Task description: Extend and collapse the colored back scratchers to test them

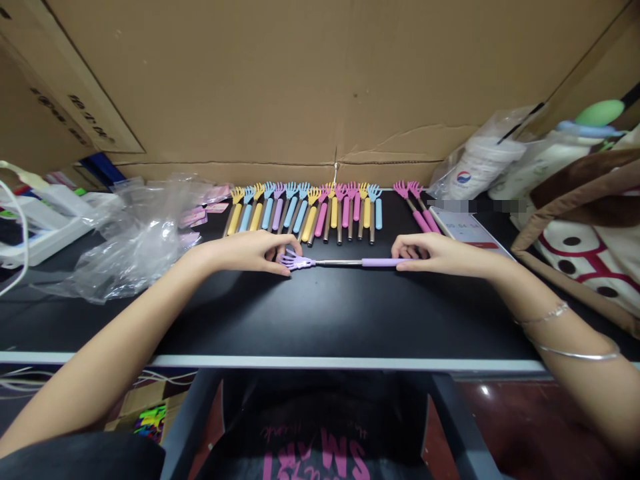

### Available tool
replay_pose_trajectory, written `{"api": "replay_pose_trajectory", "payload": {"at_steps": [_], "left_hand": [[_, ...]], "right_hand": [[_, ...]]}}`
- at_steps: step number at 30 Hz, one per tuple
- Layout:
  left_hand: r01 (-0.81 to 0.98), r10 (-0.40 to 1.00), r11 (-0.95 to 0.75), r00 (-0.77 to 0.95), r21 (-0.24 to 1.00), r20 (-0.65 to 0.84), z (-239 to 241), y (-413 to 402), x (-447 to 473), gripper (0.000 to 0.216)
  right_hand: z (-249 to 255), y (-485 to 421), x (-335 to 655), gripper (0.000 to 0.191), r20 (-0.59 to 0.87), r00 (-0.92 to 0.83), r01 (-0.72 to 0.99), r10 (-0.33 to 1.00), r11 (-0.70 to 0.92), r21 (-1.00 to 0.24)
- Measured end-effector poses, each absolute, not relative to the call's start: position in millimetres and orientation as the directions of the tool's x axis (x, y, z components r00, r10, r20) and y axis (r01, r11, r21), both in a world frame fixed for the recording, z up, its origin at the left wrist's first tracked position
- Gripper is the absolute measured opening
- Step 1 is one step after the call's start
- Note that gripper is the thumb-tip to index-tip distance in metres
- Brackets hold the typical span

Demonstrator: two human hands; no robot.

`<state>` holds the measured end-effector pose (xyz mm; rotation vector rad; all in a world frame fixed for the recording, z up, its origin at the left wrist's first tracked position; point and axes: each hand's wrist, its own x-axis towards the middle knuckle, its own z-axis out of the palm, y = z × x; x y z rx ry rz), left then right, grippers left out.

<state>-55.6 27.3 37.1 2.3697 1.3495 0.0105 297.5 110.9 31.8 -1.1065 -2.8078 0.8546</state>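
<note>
A purple back scratcher (340, 263) lies crosswise between my two hands, its metal rod partly showing. The fingers of my left hand (260, 252) close on its claw-shaped head. At the other end, my right hand (425, 255) grips the purple handle. Behind it runs a row of back scratchers (305, 210) in yellow, blue, purple and pink, heads pointing away from me. Two pink back scratchers (419, 207) lie apart from that row, just beyond my right hand.
Clear plastic bags (135, 233) are heaped at the left beside a white tray (65, 227). A phone (467, 230) lies at the right, near a bagged white cup (480, 167) and a brown-trimmed bag (585, 247). Cardboard (280, 87) walls the back. The desk's pale edge (320, 362) runs across the front.
</note>
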Motion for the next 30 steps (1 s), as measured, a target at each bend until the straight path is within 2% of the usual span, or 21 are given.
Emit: {"api": "replay_pose_trajectory", "payload": {"at_steps": [6,30], "left_hand": [[0.851,0.833,-0.389,0.489,0.353,-0.259,38.8,28.0,-54.3,0.043],[0.858,0.842,-0.380,0.475,0.345,-0.256,37.0,27.9,-54.7,0.044]], "right_hand": [[33.0,110.2,296.6,0.047,-0.199,-0.743,0.642,0.639,0.596,-0.483],[29.4,109.6,297.6,0.042,-0.155,-0.763,0.618,0.628,0.636,-0.463]]}}
